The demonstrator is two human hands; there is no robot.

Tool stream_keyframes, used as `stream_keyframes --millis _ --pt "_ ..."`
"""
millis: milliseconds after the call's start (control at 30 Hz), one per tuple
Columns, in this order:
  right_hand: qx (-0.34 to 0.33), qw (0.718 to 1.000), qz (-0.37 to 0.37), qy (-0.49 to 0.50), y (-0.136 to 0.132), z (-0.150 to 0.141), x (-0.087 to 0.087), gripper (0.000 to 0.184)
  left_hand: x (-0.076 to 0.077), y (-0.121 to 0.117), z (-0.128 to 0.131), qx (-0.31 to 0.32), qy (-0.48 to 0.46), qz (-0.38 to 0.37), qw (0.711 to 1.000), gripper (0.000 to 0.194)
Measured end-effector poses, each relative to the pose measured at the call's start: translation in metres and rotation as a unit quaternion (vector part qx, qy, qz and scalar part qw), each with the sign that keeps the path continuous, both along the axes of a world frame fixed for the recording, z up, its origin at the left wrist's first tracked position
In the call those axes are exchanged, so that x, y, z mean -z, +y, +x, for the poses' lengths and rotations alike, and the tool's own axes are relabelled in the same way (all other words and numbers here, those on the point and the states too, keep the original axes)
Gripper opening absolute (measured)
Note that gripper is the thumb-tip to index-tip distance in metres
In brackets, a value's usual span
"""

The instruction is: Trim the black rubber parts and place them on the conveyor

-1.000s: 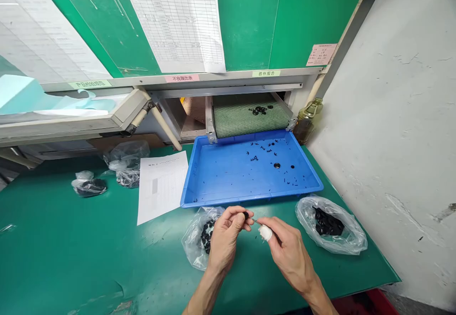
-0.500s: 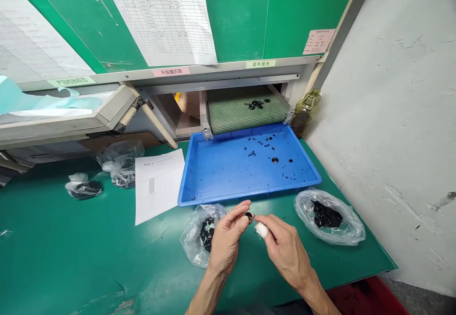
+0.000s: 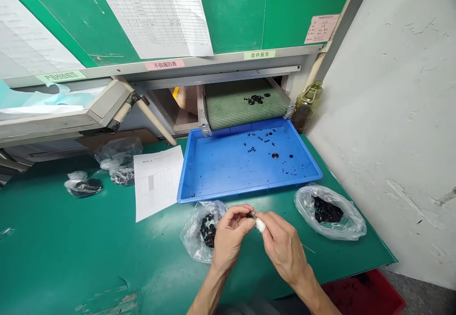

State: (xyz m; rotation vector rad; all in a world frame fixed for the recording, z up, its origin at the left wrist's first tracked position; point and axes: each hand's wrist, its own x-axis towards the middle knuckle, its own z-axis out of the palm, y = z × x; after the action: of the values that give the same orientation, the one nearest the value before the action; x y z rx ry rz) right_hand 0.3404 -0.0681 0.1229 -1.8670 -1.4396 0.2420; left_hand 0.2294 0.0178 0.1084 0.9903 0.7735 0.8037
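- In the head view, your left hand pinches a small black part between thumb and fingers, above the desk.
- Your right hand, with a white wrap on its thumb, is closed on a thin tool, whose tip meets or nearly meets that part; contact is too small to tell.
- An open plastic bag of black pieces lies just beside your left hand.
- Beyond both your hands sits a blue tray with scattered black bits.
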Motion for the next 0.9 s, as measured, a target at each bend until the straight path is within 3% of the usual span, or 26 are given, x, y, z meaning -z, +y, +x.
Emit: stream_keyframes --millis 133,267,467,700,900 --pt "0.006 0.999 0.005 -0.032 0.001 -0.001 0.002 0.034 -0.002 0.0 0.001 -0.001 0.065 0.034 0.997 0.014" --pt "0.007 0.997 0.02 -0.076 0.001 -0.002 0.005 0.035 -0.003 0.001 0.0 0.008 0.138 0.115 0.984 0.013" --pt "0.009 0.995 0.021 -0.094 -0.001 -0.004 0.006 0.034 -0.005 0.001 -0.001 0.026 0.138 0.135 0.981 0.013" --pt "-0.018 0.994 -0.01 0.104 0.002 -0.003 -0.004 0.026 -0.002 0.003 -0.004 0.05 0.036 0.181 0.982 0.012" --pt "-0.039 0.946 -0.047 0.318 0.01 0.006 -0.008 0.029 -0.006 0.009 -0.001 0.074 -0.008 0.186 0.98 0.015"
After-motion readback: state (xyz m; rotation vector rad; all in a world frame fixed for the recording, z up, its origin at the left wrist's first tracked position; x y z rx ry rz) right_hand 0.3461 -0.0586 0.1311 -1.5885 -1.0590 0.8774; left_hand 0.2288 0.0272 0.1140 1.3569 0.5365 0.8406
